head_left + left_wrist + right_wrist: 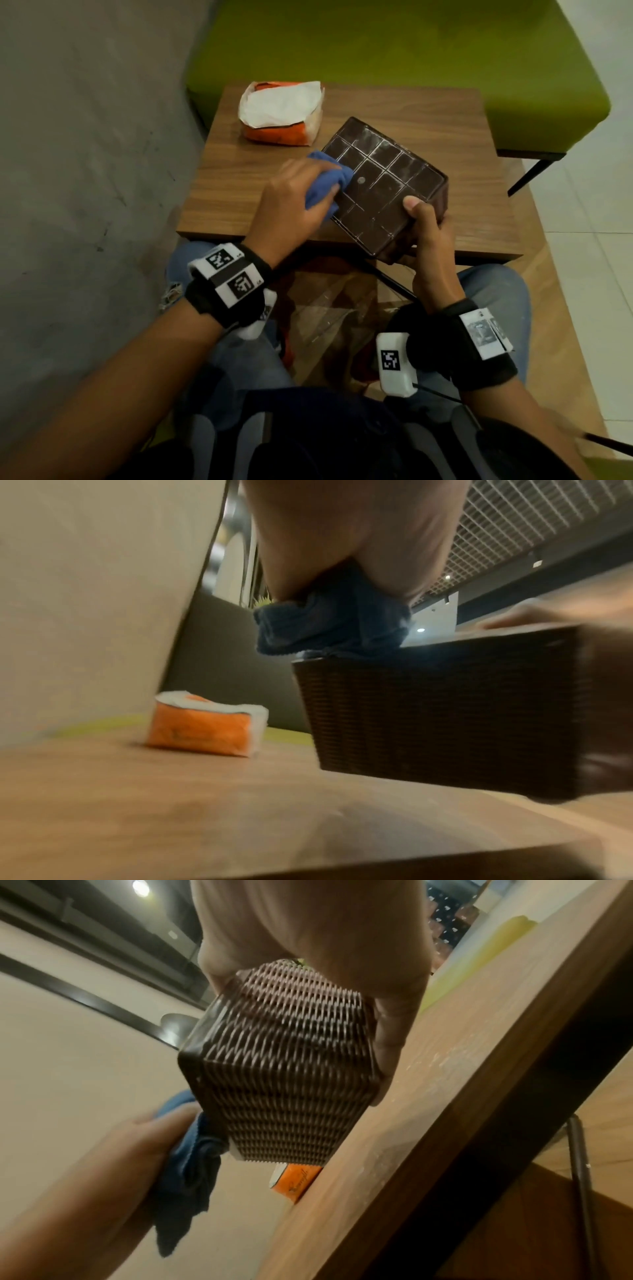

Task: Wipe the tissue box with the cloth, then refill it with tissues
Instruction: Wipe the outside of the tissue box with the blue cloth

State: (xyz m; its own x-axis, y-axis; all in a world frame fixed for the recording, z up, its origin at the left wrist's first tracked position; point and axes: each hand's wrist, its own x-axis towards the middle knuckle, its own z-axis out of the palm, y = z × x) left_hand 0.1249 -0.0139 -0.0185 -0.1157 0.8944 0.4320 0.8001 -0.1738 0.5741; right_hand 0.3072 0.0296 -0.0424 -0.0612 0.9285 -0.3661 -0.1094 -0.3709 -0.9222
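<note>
Tissue box (pixel 383 192): tilted, gripped at near corner by right hand (pixel 428 236). Blue cloth (pixel 325 186): bunched in left hand (pixel 291 202), pressed against underside. Orange tissue pack (pixel 281 113): script illegible.

Woven box, soft cloth, wood worktop

The tissue box (pixel 383 188) has dark brown basket-weave sides and a smooth, dusty ribbed base. The blue cloth (pixel 325 186) looks soft and nappy, the tissue pack (pixel 281 113) is glossy orange plastic, and the worktop (pixel 239 178) is matt wood grain.

Grey wall (pixel 85 137), green bench (pixel 411 51), wooden table (pixel 445 113), tiled floor (pixel 599 240).
</note>
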